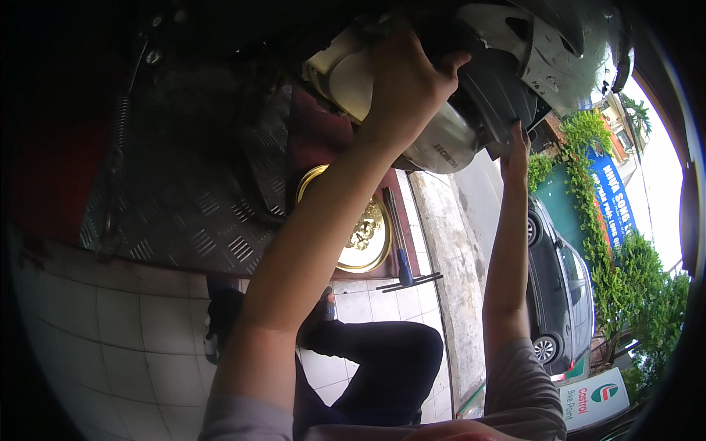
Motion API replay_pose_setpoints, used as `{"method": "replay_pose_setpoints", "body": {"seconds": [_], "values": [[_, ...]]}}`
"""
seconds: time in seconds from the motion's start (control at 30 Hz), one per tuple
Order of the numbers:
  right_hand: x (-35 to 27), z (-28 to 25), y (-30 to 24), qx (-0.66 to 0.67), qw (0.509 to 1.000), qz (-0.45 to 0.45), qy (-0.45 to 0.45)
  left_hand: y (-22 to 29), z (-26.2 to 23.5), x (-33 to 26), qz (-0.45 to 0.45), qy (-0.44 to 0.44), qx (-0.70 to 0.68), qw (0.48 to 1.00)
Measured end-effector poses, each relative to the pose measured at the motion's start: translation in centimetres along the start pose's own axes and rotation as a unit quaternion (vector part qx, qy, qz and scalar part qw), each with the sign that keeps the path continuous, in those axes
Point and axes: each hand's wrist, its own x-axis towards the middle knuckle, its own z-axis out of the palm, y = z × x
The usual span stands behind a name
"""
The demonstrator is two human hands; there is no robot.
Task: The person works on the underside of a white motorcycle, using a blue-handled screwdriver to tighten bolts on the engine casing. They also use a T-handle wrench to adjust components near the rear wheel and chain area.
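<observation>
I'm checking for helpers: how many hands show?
2: the left hand at the motorbike, upper middle; the right hand at its dark panel, further right. Shadows may hide more.

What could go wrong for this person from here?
The right hand might get pinched at the bike's dark panel. The left arm crosses in front of the gold tray; a bump could scatter its small metal parts. The blue-handled tool lies near the edge of the red platform and might fall.

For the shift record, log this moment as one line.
left hand: at motorbike, grip unclear | right hand: at dark panel's edge | gold tray: holds small metal parts | blue-handled tool: beside tray
</observation>
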Motion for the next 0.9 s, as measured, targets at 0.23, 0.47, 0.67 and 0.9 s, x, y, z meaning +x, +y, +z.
{"method": "replay_pose_setpoints", "body": {"seconds": [0.23, 0.47, 0.67, 0.9], "values": [[-2.2, 0.3, -0.7, -0.064, 0.997, -0.001, 0.045, 0.5, -0.9, 0.1, -0.021, -0.078, 0.084, 0.993], [-12.0, -2.6, 1.2, -0.161, 0.985, -0.034, 0.062, 0.3, -1.3, 0.5, -0.035, -0.103, 0.062, 0.992], [-24.7, -7.1, 6.8, -0.339, 0.916, 0.138, 0.166, 1.3, -2.6, 0.2, -0.015, -0.151, 0.016, 0.988], [-27.3, -7.3, 11.2, -0.219, 0.909, 0.344, -0.083, 3.1, -5.0, 3.5, -0.014, -0.230, 0.150, 0.961]]}}
